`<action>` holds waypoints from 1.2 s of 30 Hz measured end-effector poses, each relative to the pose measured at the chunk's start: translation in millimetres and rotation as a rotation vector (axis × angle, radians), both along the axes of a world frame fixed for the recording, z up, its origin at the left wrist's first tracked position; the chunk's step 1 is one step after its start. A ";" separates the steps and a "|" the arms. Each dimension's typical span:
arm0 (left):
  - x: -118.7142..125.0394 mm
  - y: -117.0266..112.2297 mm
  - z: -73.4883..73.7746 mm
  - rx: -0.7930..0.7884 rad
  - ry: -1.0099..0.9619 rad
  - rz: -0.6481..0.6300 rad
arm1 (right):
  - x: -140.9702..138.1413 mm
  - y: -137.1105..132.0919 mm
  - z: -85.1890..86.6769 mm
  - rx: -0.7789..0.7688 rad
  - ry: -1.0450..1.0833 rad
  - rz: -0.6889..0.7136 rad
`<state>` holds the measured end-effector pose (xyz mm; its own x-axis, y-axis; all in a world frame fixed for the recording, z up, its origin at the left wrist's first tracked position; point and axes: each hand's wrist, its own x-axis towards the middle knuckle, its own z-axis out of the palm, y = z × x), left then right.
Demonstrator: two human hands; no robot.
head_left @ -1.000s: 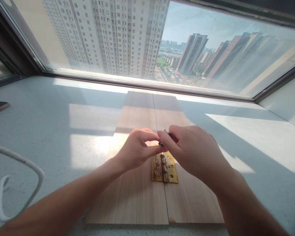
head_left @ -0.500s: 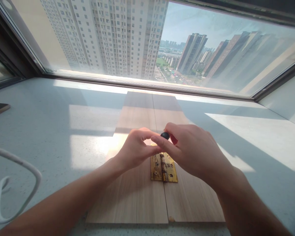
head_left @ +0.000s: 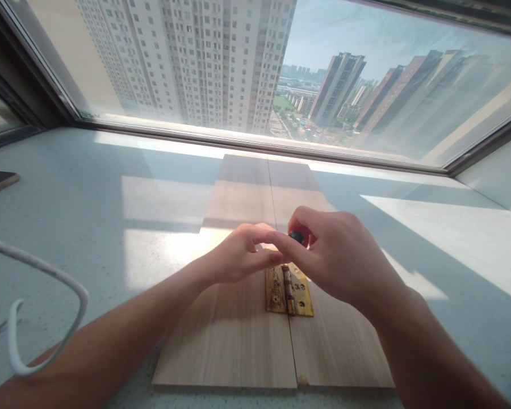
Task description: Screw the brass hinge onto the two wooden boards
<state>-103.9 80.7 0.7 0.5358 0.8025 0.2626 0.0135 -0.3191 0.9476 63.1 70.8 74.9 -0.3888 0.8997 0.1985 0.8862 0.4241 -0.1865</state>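
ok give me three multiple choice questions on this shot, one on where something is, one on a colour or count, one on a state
1. Where does the brass hinge lie?
A. across the seam between the two wooden boards
B. on the bare sill by the window
C. on the white cable

2. How many boards lie side by side?
A. one
B. two
C. four

3. What is the right hand doing?
A. lying flat and open
B. pinching a small dark tool
C. gripping the cable

Answers: 1 A, one leaf of the hinge sits on each board over the seam. 2 B, a single seam splits the wood into two panels. 3 B, its fingers close round the dark tool above the hinge, fingertips meeting the left hand.
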 end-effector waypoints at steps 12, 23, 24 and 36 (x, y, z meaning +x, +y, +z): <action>12.2 -12.6 10.8 0.141 0.175 0.192 | 4.4 1.1 4.4 -0.072 -0.197 0.065; 6.6 -9.0 2.6 0.117 0.115 0.172 | 9.1 3.3 6.2 -0.161 -0.112 0.074; 9.5 -12.5 2.6 0.137 0.137 0.252 | 9.3 3.7 6.1 -0.161 -0.109 0.085; 20.7 -21.7 3.7 0.273 0.193 0.486 | -5.0 -1.4 -0.6 -0.037 -0.123 -0.143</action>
<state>-83.2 59.0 4.3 0.1818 0.8852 0.4282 0.3832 -0.4648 0.7982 58.1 69.4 74.3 -0.2759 0.9533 0.1229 0.9540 0.2872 -0.0858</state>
